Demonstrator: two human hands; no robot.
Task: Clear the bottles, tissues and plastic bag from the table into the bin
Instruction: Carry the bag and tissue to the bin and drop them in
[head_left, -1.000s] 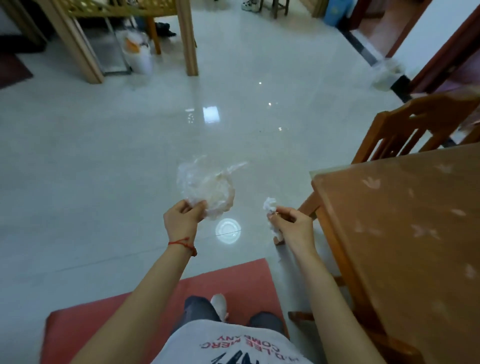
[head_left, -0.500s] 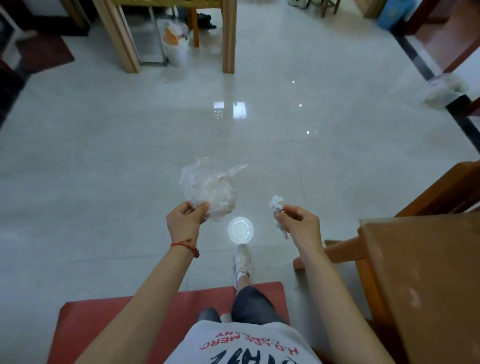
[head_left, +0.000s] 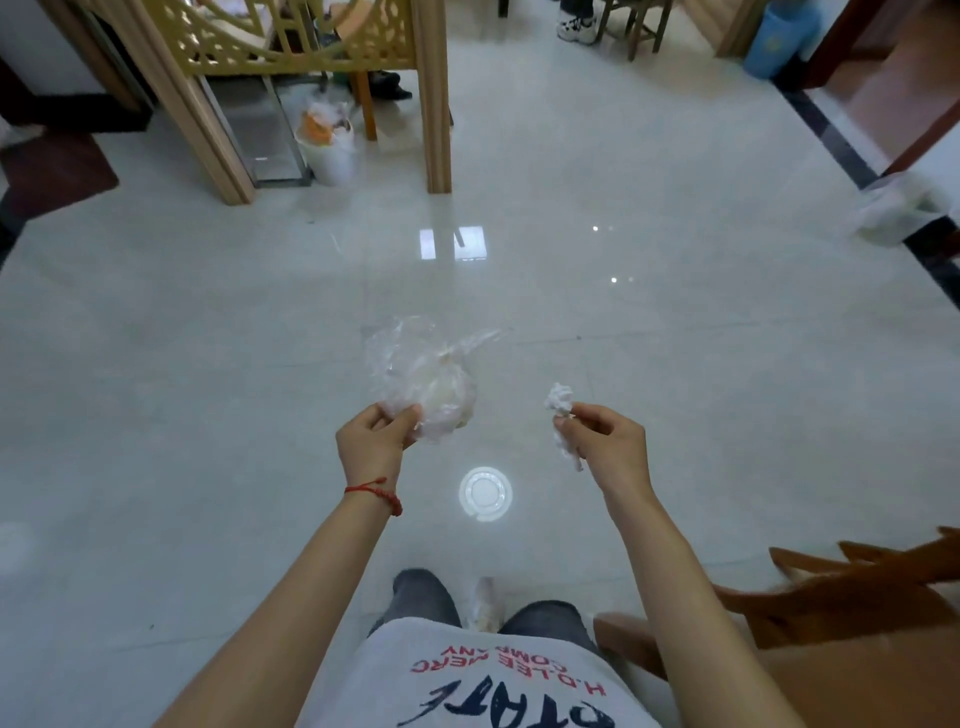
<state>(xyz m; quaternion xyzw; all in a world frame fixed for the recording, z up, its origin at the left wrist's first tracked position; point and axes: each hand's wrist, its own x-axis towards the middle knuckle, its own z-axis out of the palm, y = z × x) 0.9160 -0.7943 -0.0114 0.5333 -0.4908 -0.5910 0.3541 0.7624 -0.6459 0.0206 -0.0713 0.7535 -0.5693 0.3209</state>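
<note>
Carrying the crumpled clear plastic bag (head_left: 423, 387) pinched in my left hand (head_left: 375, 441) and a white tissue wad (head_left: 562, 415) gripped in my right hand (head_left: 605, 447), I face the white lined bin (head_left: 328, 145) well across the floor. Next I judge I must reach it, then let both go over its mouth.

Open tiled floor (head_left: 208, 364) ahead — wooden post (head_left: 435, 104) flanks the bin (head_left: 327, 150); chair (head_left: 857, 587) crowds low right.

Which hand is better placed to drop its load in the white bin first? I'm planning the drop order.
Left, probably. The left hand pinching the plastic bag is on the side of the white bin, far ahead and left; the right hand with the tissue is farther across.
</note>
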